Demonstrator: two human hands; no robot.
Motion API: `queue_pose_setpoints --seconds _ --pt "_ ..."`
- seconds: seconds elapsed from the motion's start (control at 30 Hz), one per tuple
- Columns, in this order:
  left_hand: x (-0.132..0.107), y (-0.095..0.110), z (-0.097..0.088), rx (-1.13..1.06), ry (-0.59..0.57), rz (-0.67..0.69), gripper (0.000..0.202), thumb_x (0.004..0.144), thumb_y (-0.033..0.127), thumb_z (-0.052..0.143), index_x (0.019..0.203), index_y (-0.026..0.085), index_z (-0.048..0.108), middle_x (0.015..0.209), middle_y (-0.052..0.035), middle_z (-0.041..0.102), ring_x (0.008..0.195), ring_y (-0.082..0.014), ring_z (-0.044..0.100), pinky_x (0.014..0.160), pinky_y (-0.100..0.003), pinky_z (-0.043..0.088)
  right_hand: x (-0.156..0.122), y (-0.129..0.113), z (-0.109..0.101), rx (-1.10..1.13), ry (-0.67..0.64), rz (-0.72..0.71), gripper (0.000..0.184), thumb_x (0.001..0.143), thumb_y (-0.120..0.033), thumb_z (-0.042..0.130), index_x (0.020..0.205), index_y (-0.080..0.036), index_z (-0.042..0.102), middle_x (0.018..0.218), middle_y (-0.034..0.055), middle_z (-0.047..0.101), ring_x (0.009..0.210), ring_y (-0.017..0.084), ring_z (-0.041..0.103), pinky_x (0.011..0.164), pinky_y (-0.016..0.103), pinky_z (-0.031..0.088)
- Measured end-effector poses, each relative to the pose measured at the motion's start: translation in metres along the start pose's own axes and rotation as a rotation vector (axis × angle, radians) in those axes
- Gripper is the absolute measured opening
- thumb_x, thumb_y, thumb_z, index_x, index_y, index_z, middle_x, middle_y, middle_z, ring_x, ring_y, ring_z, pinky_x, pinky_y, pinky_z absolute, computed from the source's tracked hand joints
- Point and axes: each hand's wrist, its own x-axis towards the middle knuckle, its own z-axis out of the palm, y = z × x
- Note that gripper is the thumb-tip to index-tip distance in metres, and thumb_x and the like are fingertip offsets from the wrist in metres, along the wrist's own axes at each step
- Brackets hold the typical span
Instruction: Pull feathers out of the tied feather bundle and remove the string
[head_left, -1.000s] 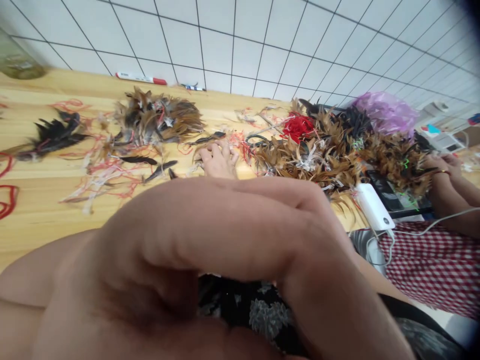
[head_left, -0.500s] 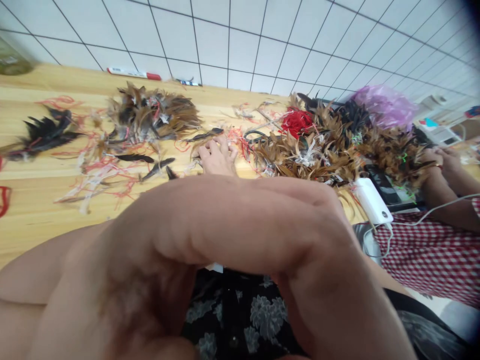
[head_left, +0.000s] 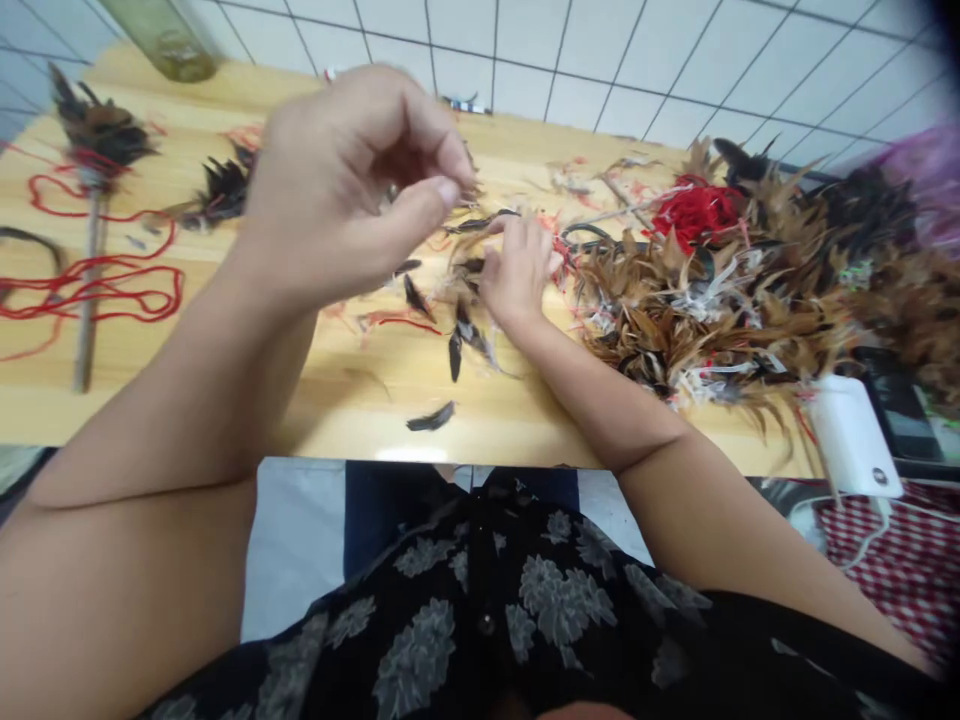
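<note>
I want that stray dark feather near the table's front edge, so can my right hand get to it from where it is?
Probably yes. The right hand rests on loose feathers just beyond the stray dark feather, with bare table between them. The raised left hand is not in the way.

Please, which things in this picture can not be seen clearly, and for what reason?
- Left hand, head view: whether the curled fingers pinch anything is hidden by the hand itself.
- Right hand: what lies under its palm among the loose feathers is covered.
- Bottle: cut off by the top edge.
- Purple bag: blurred and cut off by the right edge.
- Pens by the wall: partly behind the left hand, too small to read.
</note>
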Motion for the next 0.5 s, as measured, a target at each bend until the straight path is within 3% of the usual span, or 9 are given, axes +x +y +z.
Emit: queue_pose_setpoints --seconds 0.1,0.17,0.2,0.33,0.43,0.5 --pt "-0.021 -0.085 -0.005 0.177 -0.050 -0.076 0.023 0.093 0.045 0.090 0.092 0.026 0.077 0.081 0.0017 0.070 0.077 -0.0166 0.054 0.080 -0.037 0.050 0.005 0.011 0.003 0.116 0.045 0.013 0.021 0.116 -0.033 0.046 0.124 -0.024 0.063 0.132 0.0174 0.065 0.146 0.038 0.060 0.128 0.076 0.051" --pt "-0.037 -0.119 -0.002 0.170 -0.094 -0.103 0.019 0.096 0.047 0.081 0.093 0.028 0.080 0.077 0.0025 0.069 0.073 -0.0169 0.051 0.076 -0.037 0.049 0.007 0.018 0.005 0.148 0.026 -0.002 0.023 0.118 -0.039 0.043 0.122 -0.026 0.062 0.132 0.0170 0.065 0.138 0.035 0.064 0.123 0.068 0.057" --pt "-0.044 -0.127 0.000 0.193 -0.149 -0.092 0.016 0.095 0.044 0.078 0.095 0.028 0.082 0.079 0.0018 0.069 0.073 -0.0172 0.052 0.077 -0.038 0.049 0.008 0.021 0.006 0.144 0.010 -0.006 0.024 0.119 -0.041 0.043 0.122 -0.026 0.061 0.132 0.0168 0.066 0.133 0.034 0.066 0.120 0.065 0.060" --pt "-0.056 -0.114 0.015 0.211 -0.296 -0.064 0.024 0.094 0.033 0.073 0.111 0.027 0.088 0.102 -0.0062 0.076 0.089 -0.0235 0.067 0.085 -0.042 0.055 0.011 0.035 0.012 0.082 -0.056 -0.025 0.026 0.119 -0.048 0.047 0.119 -0.029 0.063 0.128 0.0154 0.070 0.122 0.031 0.070 0.110 0.055 0.064" --pt "-0.055 -0.098 0.023 0.200 -0.440 -0.104 0.027 0.093 0.027 0.072 0.115 0.028 0.088 0.105 -0.0104 0.077 0.105 -0.0327 0.073 0.098 -0.050 0.057 0.013 0.045 0.017 0.065 -0.083 -0.022 0.027 0.119 -0.048 0.046 0.116 -0.028 0.064 0.124 0.0141 0.072 0.116 0.030 0.071 0.108 0.054 0.064" --pt "-0.056 -0.099 0.026 0.205 -0.484 -0.133 0.024 0.094 0.026 0.071 0.111 0.028 0.087 0.104 -0.0104 0.078 0.110 -0.0351 0.073 0.104 -0.054 0.055 0.014 0.048 0.020 0.071 -0.090 -0.024 0.026 0.119 -0.047 0.047 0.115 -0.028 0.064 0.121 0.0127 0.072 0.110 0.029 0.071 0.106 0.053 0.064"
